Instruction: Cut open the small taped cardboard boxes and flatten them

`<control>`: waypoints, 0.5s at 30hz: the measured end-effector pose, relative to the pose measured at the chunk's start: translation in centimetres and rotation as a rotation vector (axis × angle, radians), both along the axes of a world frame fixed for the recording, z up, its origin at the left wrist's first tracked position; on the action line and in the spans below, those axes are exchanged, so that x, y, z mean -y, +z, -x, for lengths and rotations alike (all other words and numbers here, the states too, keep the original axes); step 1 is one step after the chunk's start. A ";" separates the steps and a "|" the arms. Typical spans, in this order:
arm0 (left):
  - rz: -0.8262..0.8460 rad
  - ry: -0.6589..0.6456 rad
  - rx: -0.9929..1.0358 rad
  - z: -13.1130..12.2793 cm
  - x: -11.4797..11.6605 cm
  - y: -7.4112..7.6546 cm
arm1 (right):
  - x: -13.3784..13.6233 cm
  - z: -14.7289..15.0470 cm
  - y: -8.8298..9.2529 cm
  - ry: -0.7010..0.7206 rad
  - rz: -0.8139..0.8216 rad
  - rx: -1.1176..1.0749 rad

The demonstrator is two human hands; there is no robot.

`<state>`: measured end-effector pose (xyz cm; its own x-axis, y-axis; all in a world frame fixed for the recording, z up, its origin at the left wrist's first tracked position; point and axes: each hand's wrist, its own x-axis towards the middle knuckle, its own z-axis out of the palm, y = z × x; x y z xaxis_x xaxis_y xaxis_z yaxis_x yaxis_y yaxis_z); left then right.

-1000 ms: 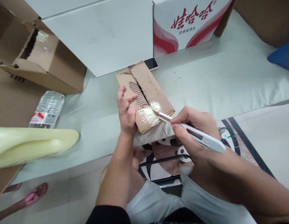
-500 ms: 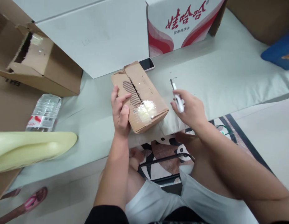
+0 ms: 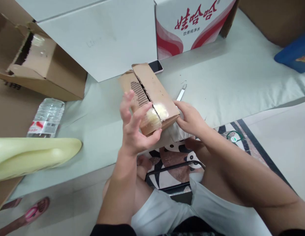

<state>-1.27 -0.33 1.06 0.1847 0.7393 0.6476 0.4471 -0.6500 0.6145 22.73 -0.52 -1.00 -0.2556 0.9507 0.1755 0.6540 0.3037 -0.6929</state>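
A small brown cardboard box (image 3: 152, 90) with a slit top seam and torn clear tape is raised off the pale green mat (image 3: 231, 78). My left hand (image 3: 134, 126) grips its near left corner, thumb under the front edge and fingers spread on the top flap. My right hand (image 3: 189, 118) holds the box's right side at the near corner. A white utility knife (image 3: 180, 94) lies on the mat just right of the box, out of both hands.
A phone (image 3: 156, 66) lies behind the box. Behind it stand a large white carton (image 3: 103, 36) and a red-and-white printed carton (image 3: 192, 23). An open brown box (image 3: 41, 65), a water bottle (image 3: 46, 118) and a pale yellow foam shape (image 3: 31, 157) are at left. A blue object (image 3: 294, 55) is far right.
My right hand took the knife away from the tape, laid it on the mat, then moved onto the box's right side. Both hands have lifted and tilted the box.
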 end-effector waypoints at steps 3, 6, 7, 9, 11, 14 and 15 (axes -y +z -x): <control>-0.092 -0.055 0.063 0.3 -0.4 -0.7 | 0.0 0.2 0.1 -0.001 0.037 -0.008; -0.045 0.059 0.196 0.7 -0.9 -1.7 | 0.1 0.3 0.2 -0.019 0.107 0.048; -0.020 0.119 0.261 0.8 -1.1 -2.0 | 0.1 0.3 0.2 -0.022 0.132 0.077; 0.031 0.240 0.406 1.1 -1.5 -2.7 | 0.2 0.3 0.2 -0.016 0.175 0.133; 0.079 0.330 0.544 2.0 -2.1 -3.4 | 0.2 0.4 0.1 0.001 0.202 0.173; 0.171 0.375 0.610 4.0 -3.2 -4.5 | 0.3 0.6 -0.2 0.039 0.191 0.201; 0.254 0.342 0.549 4.6 -3.5 -4.9 | 0.3 0.7 -0.4 0.051 0.174 0.211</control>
